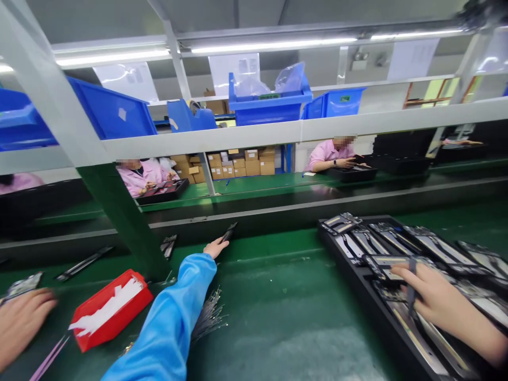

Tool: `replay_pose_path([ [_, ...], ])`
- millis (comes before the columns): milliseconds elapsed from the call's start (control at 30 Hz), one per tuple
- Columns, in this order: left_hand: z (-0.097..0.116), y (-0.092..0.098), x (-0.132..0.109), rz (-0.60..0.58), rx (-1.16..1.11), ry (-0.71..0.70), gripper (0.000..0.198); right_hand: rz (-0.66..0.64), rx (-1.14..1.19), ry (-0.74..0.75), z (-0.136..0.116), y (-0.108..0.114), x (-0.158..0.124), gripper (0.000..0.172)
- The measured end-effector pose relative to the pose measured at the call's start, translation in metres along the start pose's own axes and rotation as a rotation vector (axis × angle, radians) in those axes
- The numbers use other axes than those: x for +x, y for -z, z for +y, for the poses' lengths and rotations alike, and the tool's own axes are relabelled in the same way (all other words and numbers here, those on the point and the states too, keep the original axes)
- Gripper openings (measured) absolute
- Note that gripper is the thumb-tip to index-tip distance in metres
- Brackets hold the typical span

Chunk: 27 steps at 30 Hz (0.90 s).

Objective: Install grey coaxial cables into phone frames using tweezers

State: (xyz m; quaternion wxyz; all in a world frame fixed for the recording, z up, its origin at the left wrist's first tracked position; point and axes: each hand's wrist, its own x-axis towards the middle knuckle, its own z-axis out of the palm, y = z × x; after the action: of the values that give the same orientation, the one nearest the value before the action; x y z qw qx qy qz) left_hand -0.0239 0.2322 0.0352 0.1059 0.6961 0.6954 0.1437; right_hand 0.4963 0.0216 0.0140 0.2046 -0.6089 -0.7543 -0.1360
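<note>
My left hand (pixel 216 247), in a bright blue sleeve, reaches out to the far side of the green bench. Its fingers are closed on a slim black part (pixel 230 230), held close to the dark ledge; the part's exact kind is unclear. Beneath my forearm lies a bundle of thin grey wires (pixel 209 316), partly covered by the sleeve. Left of my arm stands a red bin (pixel 113 320) with white paper strips. My right hand does not show. A bare-armed hand (pixel 432 296) at the right, seemingly a co-worker's, grips a part in a black tray (pixel 345 280).
Phone-like parts (pixel 436 246) fill the tray. Another person's blurred hand (pixel 24 323) is at the left, near pink tweezers (pixel 50 359). A green post (pixel 123 222) rises behind the bin. Blue bins (pixel 270 100) line the overhead shelf. People in pink (pixel 331 153) work opposite.
</note>
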Motion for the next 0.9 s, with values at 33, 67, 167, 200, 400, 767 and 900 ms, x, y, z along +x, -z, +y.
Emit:
replay_pose_path([
  [33,0.011,0.000,-0.008,-0.023,-0.008,-0.059,0.036,0.002,-0.013,0.002,-0.010,0.006,0.002,0.032],
  [67,0.024,-0.003,-0.019,-0.048,-0.010,-0.115,0.039,0.014,-0.028,0.014,-0.021,0.012,0.004,0.027],
  [167,0.069,-0.016,-0.066,-0.065,-0.016,-0.344,0.056,0.058,-0.023,0.138,-0.063,0.033,0.007,0.023],
  [200,0.084,-0.020,-0.084,0.015,0.001,-0.489,0.060,0.079,-0.002,0.188,-0.077,0.041,0.008,0.024],
  [400,0.165,-0.033,-0.178,0.141,-0.101,-1.197,0.068,-0.118,0.031,0.397,-0.139,0.083,0.006,0.074],
  [767,0.252,-0.068,-0.207,-0.013,-0.371,-1.262,0.072,-0.252,0.042,0.157,-0.081,0.108,-0.047,0.076],
  [900,0.259,-0.075,-0.204,-0.105,-0.426,-1.139,0.071,-0.216,0.055,-0.031,-0.044,0.116,-0.066,0.070],
])
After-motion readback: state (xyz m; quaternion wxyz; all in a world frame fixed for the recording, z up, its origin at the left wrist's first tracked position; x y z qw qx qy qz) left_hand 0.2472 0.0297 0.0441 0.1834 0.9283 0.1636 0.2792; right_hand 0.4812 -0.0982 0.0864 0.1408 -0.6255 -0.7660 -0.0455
